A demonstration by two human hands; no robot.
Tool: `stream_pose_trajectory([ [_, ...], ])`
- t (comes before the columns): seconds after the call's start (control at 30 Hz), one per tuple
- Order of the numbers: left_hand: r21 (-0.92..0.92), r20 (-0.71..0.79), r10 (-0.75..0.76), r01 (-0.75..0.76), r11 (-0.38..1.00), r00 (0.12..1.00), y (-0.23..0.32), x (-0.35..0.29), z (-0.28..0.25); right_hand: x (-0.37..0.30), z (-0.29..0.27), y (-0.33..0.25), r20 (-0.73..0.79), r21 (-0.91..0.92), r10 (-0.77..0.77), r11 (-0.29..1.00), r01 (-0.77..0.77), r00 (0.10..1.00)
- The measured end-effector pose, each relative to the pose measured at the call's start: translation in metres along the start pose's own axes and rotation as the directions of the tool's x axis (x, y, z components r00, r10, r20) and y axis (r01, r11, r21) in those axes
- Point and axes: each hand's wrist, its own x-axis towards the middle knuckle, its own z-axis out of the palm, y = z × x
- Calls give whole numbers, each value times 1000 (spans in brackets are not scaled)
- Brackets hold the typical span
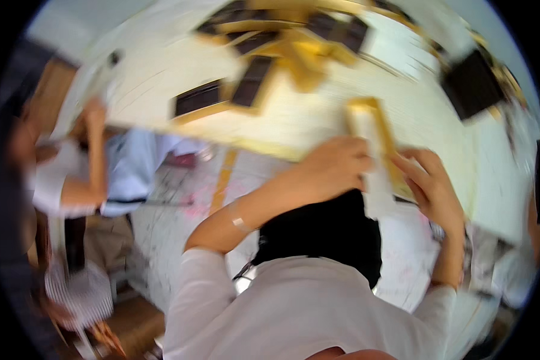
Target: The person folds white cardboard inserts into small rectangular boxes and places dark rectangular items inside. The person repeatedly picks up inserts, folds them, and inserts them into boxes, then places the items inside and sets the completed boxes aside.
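Note:
In front of me, at the near edge of the table, is a narrow gold tray-like box (390, 141) with a pale inside, tilted between my hands. A white strip (378, 195), like paper or card, runs down from its near end. My left hand (342, 163) has its fingers bent together at the box's left side, against the strip. Motion blur hides whether it grips the strip or the box wall. My right hand (429, 180) holds the box's right side, thumb and fingers closed on the gold wall.
Dark-topped gold boxes (253, 83) lie beyond my hands, with more piled at the far side of the white table (144, 90). A black square piece (471, 84) stands at the far right. On the left, another person's arm (96, 162) rests at the table, near a striped stool seat (78, 294).

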Motion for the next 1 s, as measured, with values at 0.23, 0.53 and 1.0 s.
stream_pose_trajectory([
  [0.23, -200, -177, -54, 18, 980, 983, -13, 20, 44, -8, 21, 49, 140, 55, -53, 997, 46, 989],
  [0.53, 46, -56, -228, 230, 972, 972, -11, 46, 76, -19, 46, 163, 238, -8, -231, 971, 240, 943],
  [1.0, -464, 140, -375, 396, 793, 916, -9, 25, 43, -24, 66, 44, -286, 373, 198, 924, -82, 937],
])
